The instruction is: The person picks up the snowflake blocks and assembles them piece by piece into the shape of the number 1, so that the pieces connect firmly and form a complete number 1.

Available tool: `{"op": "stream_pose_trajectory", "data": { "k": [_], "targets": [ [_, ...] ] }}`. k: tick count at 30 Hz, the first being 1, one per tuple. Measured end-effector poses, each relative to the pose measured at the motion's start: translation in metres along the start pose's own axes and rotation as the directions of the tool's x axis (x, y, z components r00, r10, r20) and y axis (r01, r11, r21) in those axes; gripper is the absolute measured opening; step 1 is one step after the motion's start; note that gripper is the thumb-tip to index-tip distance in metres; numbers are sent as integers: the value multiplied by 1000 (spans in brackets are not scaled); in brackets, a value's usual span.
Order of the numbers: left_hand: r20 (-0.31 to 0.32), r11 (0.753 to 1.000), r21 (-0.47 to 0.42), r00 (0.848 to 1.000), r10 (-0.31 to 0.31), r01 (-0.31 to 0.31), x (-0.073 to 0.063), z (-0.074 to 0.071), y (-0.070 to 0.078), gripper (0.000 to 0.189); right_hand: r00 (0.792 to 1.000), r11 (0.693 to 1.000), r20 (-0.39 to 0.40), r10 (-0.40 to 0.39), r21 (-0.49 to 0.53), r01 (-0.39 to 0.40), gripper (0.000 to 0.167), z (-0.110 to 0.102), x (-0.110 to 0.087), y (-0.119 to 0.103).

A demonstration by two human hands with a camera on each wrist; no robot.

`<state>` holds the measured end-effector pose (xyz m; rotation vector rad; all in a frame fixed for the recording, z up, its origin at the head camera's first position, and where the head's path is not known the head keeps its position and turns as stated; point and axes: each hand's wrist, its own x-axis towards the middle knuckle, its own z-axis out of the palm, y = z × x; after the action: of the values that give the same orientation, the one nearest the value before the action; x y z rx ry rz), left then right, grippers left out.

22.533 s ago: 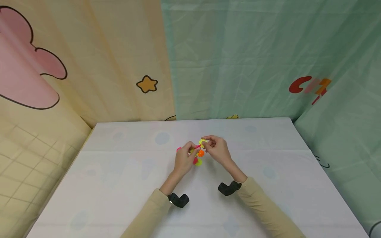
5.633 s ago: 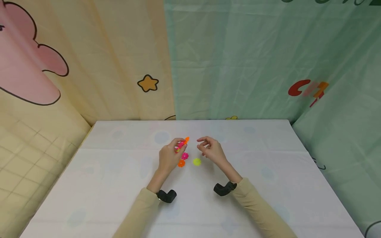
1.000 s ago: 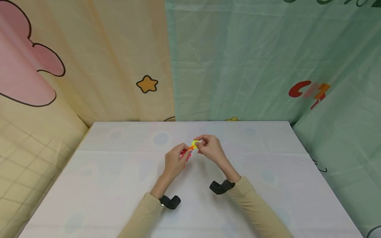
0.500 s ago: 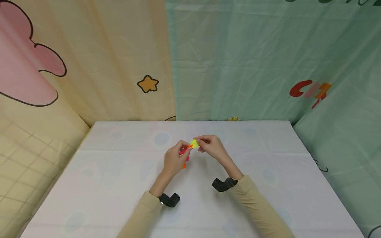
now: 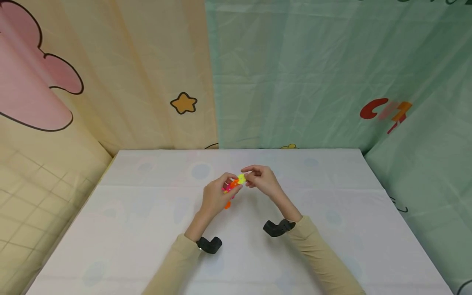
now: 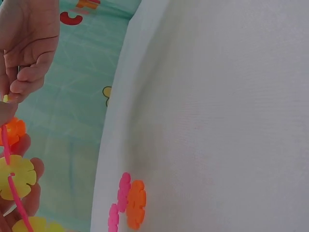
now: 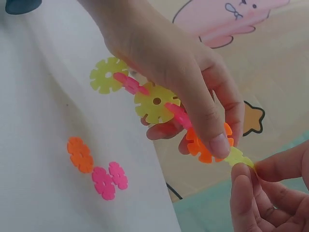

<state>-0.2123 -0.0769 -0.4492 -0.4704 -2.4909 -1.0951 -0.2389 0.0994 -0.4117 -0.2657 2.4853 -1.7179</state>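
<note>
My left hand (image 5: 214, 196) grips a chain of interlocking plastic snowflake discs. In the right wrist view the chain alternates yellow discs (image 7: 152, 104) with pink discs (image 7: 131, 84) set edge-on, then an orange disc (image 7: 198, 150) under the left thumb. At its far end, a yellow disc (image 7: 237, 157) meets the orange one's edge; how deep the slots engage is hidden. My right hand (image 5: 263, 180) pinches that end disc between thumb and index finger. The chain is raised above the table.
On the white-covered table (image 5: 147, 229) below lie a loose orange disc (image 7: 80, 154) and two pink discs (image 7: 104, 182), close together near the left hand. Printed curtains (image 5: 295, 82) rise behind the table's back edge. A black camera sits on each wrist.
A yellow disc that lay on the table 5.6 seconds ago is now at the orange disc in my hands. Over the last second the hands have barely shifted.
</note>
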Motion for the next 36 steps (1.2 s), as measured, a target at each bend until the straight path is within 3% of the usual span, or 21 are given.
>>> {"op": "stream_pose_trajectory", "data": {
  "k": [14, 21, 30, 36],
  "targets": [
    [-65, 996, 73, 997, -49, 54, 3, -12, -11, 24, 1000, 1000, -8, -10, -28, 10, 26, 5, 3, 4],
    [-61, 991, 61, 992, -113, 117, 2, -19, -16, 26, 1000, 995, 4, -13, -104, 14, 27, 12, 8, 19],
    [-59, 988, 16, 986, -156, 157, 2, -25, -19, 25, 1000, 977, 24, 11, -213, -6, 26, 27, 13, 30],
    [-42, 987, -22, 986, -159, 158, 3, -27, -20, 27, 998, 975, 61, 25, -220, -11, 28, 34, 14, 32]
  ]
}}
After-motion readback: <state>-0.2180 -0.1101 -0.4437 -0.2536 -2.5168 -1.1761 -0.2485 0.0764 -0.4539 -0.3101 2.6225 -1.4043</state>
